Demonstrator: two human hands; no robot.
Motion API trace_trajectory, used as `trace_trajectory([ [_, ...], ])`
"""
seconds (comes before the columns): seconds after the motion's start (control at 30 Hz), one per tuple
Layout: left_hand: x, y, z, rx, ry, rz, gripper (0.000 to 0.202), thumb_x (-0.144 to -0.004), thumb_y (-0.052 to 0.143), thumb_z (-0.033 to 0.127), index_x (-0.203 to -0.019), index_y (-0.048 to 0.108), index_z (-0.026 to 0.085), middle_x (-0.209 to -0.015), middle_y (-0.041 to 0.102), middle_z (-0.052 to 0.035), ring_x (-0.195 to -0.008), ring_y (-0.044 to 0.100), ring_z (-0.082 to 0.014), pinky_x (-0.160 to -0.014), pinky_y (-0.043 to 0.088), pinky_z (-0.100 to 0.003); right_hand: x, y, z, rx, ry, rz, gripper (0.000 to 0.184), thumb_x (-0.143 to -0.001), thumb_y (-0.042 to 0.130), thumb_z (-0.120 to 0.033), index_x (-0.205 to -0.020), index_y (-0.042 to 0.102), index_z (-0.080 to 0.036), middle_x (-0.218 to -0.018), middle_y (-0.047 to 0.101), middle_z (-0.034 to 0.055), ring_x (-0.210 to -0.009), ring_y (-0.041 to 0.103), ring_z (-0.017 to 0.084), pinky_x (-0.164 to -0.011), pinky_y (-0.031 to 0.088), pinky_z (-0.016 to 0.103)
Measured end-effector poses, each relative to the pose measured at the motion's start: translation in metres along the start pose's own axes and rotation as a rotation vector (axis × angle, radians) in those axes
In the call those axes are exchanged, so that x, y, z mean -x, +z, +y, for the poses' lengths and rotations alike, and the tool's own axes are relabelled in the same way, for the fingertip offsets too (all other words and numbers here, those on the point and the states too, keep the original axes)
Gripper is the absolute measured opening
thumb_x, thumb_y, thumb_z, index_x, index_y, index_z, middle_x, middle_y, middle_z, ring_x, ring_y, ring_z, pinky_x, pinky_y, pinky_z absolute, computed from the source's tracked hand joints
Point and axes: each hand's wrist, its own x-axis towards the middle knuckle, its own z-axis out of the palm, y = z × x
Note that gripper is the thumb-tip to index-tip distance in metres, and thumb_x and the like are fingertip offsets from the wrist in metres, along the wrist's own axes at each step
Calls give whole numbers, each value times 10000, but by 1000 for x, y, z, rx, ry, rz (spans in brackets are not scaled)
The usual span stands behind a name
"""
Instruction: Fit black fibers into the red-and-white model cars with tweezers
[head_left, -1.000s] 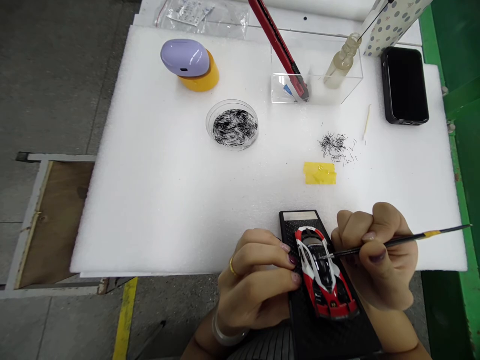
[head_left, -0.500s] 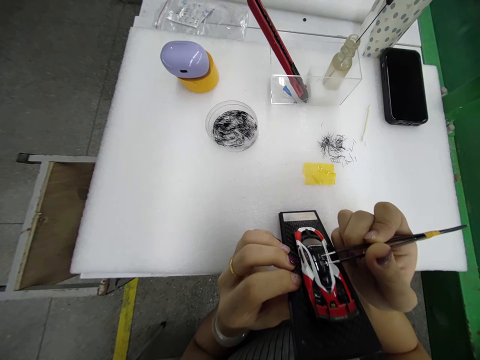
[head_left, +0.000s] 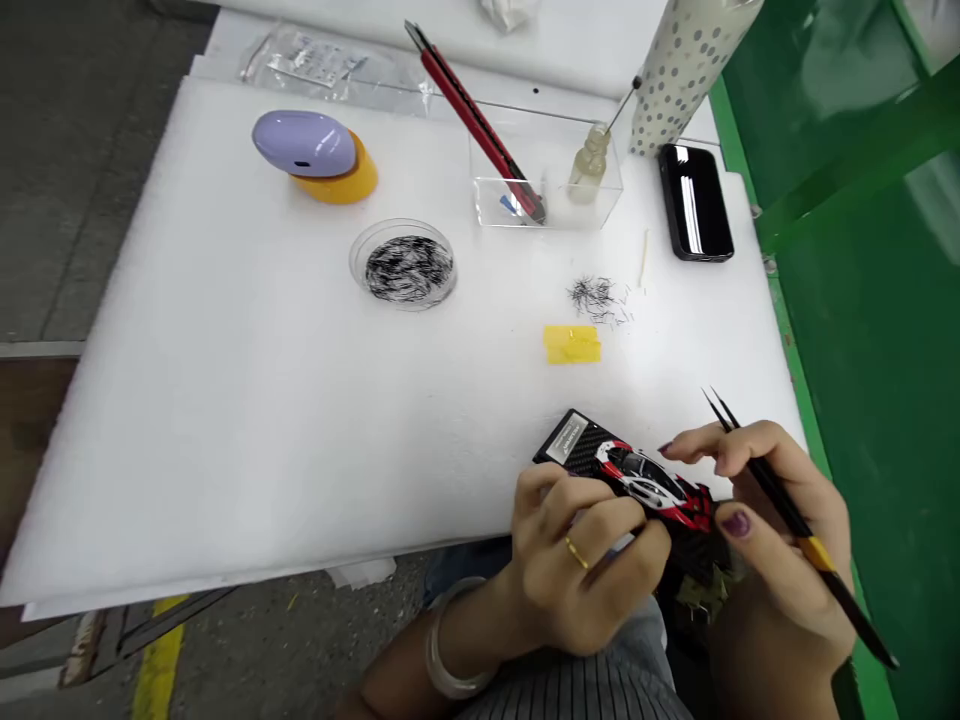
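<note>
A red, white and black model car (head_left: pixel 651 484) sits on a black display base (head_left: pixel 589 440) with a silver label plate at its far end. My left hand (head_left: pixel 589 560) is closed on the base's near side, its curled fingers against the car's flank. In my right hand (head_left: pixel 787 520) lie black tweezers (head_left: pixel 772 485) with a yellow band, crossing between the fingers and palm. Their points are apart and aim up and away from the car. The right index finger and thumb are spread close to the car's rear end, and I cannot tell if they touch it.
On the white foam board (head_left: pixel 300 420) lie a dish of black slivers (head_left: pixel 409 268), a loose sliver pile (head_left: pixel 592 295), yellow tape (head_left: pixel 572 344) and a black device (head_left: pixel 696 203). A clear box (head_left: pixel 487 205) holds a red cutter (head_left: pixel 480 125) and a glass bottle (head_left: pixel 591 160).
The camera view has shifted. The tweezers' points have left the car and swung upward in my right hand. The car and base are turned at a new angle, with my left hand further over them.
</note>
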Motion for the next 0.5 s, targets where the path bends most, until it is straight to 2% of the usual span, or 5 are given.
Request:
trace_trajectory([
  [0.1,2,21,4,-53,3,44,36,-883,687,136,-878,686,171,-802,699,15,-752,553,-144,-759,370,-381,6,-10,-3,50,39,-46,222,-906,727,-309,-1030,545,-282,-1151,704,47,-1047,686,208,-850,559,288],
  [0.23,5,33,7,-123,16,40,76,-885,695,127,-838,671,182,-729,680,33,-709,529,-143,-752,328,-387,7,-12,7,112,28,-35,237,-904,729,-248,-988,510,-279,-1128,713,23,-994,693,156,-853,550,235],
  [0.37,9,28,9,-173,16,-27,130,-897,688,97,-820,664,199,-730,688,50,-749,545,-144,-780,296,-386,8,-11,25,140,-44,-75,299,-874,741,-172,-951,469,-270,-1092,716,9,-954,692,143,-847,555,239],
  [0.5,8,7,5,-147,-2,-100,101,-930,716,216,-840,670,222,-759,679,52,-766,540,-147,-827,321,-383,10,-12,40,147,-141,-109,314,-848,735,-126,-958,475,-265,-1098,698,25,-950,685,158,-809,571,264],
])
